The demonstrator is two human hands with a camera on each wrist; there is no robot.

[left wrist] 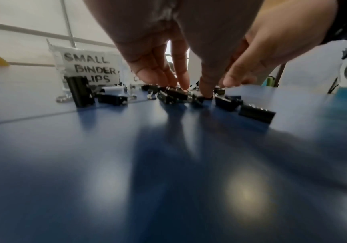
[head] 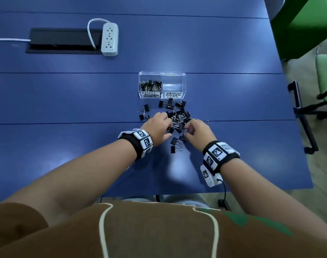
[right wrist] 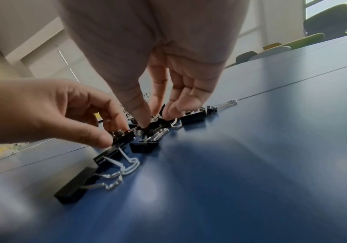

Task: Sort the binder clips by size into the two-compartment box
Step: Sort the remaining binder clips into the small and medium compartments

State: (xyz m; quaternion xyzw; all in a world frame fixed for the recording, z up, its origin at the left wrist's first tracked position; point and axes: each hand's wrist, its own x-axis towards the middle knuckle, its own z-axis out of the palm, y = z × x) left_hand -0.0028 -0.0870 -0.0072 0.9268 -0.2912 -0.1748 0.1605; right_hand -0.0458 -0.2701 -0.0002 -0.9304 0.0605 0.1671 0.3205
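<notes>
A clear two-compartment box stands mid-table. Its left half, labelled SMALL BINDER CLIPS, holds several small clips. The right half, labelled MEDIUM, looks empty. In front of the box lies a loose pile of black binder clips. Both hands are down in that pile. My left hand pinches a black clip between thumb and fingers. My right hand has its thumb and fingertips closed on another clip in the heap. Two larger clips lie nearest me.
The blue table ends close on the right, where a chair base and a green chair stand. A white power strip and a black cable hatch sit at the far left. A few stray clips lie left of the pile.
</notes>
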